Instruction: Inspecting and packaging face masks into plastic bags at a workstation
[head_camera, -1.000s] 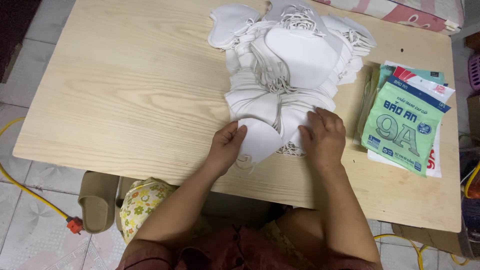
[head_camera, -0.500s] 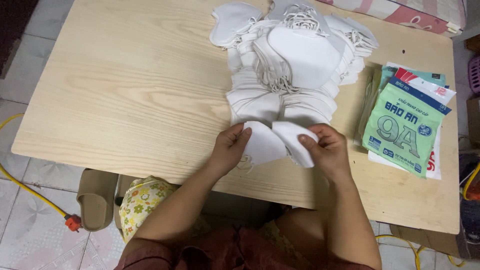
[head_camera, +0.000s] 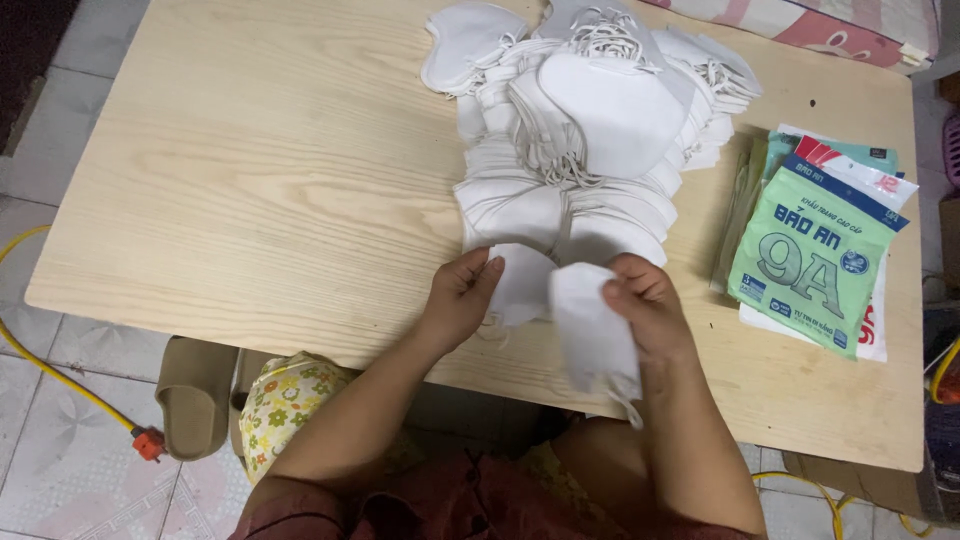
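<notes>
A big heap of white face masks with ear loops lies on the light wooden table, toward its far middle. My right hand grips one folded white mask, lifted near the table's front edge, its loop dangling below. My left hand pinches the edge of another white mask that lies at the front of the heap. The two hands are a short gap apart.
A stack of green and white flat packets lies to the right of the heap. Below the table's front edge are a brown slipper, a flowered cushion and a yellow cable on the tiled floor.
My hands went from pressing on the front of the heap to each taking a mask. The right hand has pulled its mask up and toward me, away from the left one.
</notes>
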